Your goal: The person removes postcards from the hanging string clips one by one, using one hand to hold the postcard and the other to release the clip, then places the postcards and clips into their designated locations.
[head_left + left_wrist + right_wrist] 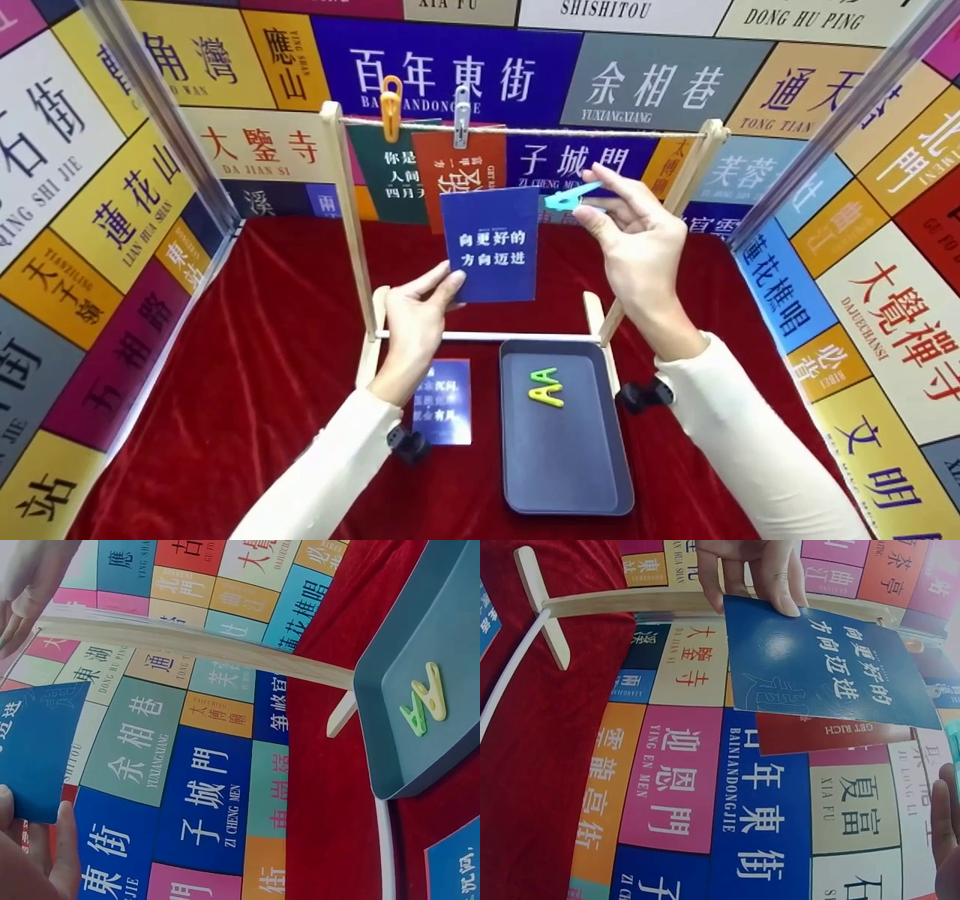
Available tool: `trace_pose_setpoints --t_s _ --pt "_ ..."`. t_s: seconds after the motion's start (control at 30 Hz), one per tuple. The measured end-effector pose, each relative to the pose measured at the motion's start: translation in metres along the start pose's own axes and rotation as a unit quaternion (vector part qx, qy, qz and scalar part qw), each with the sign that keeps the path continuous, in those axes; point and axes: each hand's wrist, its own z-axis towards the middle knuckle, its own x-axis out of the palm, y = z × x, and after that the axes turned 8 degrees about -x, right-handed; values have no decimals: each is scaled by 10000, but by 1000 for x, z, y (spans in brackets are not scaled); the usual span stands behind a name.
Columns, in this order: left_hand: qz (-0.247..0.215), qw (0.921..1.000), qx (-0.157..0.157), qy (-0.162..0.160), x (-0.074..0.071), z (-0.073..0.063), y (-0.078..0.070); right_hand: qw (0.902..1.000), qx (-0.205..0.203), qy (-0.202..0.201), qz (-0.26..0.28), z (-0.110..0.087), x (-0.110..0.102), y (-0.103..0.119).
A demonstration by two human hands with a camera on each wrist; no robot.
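Card (491, 281) is pinched in my left hand (417, 319), clip (564, 200) in my right hand (646, 244), both off the rope (600, 133); I judge this the hanging step, next needing card against rope.

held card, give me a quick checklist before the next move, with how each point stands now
1. Held card secure: ok, left hand pinches it low on its left edge.
2. Blue peg in hand: ok, right hand pinches it.
3. Blue peg's jaws open wide enough: cannot tell, too small to judge.
4. Held card up at the line: not ok, its top edge shows below the line in the head view.
5. Room on the line: ok, no peg sits right of the grey peg.
6. Spare pegs: ok, green peg and yellow peg lie in the tray.
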Motion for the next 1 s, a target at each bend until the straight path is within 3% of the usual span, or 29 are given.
trace_pose_setpoints --t_s 0.37,0.77,1.0 --pt "-90 9999 -105 -50 -6 -6 7 9999 -21 47 -129 -16 2 -1" --pt "-95 9999 -62 -52 -10 -13 12 9994 252 -18 -216 -35 -3 -5" --pt "-94 9998 -157 -102 -15 -16 18 9983 243 34 -527 -45 -6 -10"
